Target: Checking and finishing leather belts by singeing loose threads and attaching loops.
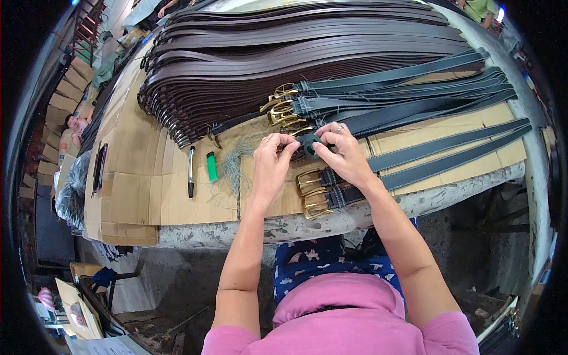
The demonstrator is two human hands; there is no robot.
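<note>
My left hand (272, 158) and my right hand (346, 155) meet over the cardboard, fingertips pinched on a small dark piece (309, 145). Its kind is hard to make out, since the fingers cover much of it. Just beyond the hands lie black belts (378, 94) with brass buckles (280, 111) and loose thread ends. Nearer to me, below the right hand, two more black belts (438, 151) rest with their gold buckles (317, 202) toward the left. Beside my left hand spreads a tangle of grey-green threads (238, 167).
A large stack of dark brown belts (296, 47) fills the table's far side, buckles at the left. Left of the threads are a green lighter (212, 167) and a marker pen (191, 171). Cardboard (127, 195) covers the table, whose padded front edge (266, 229) runs before me.
</note>
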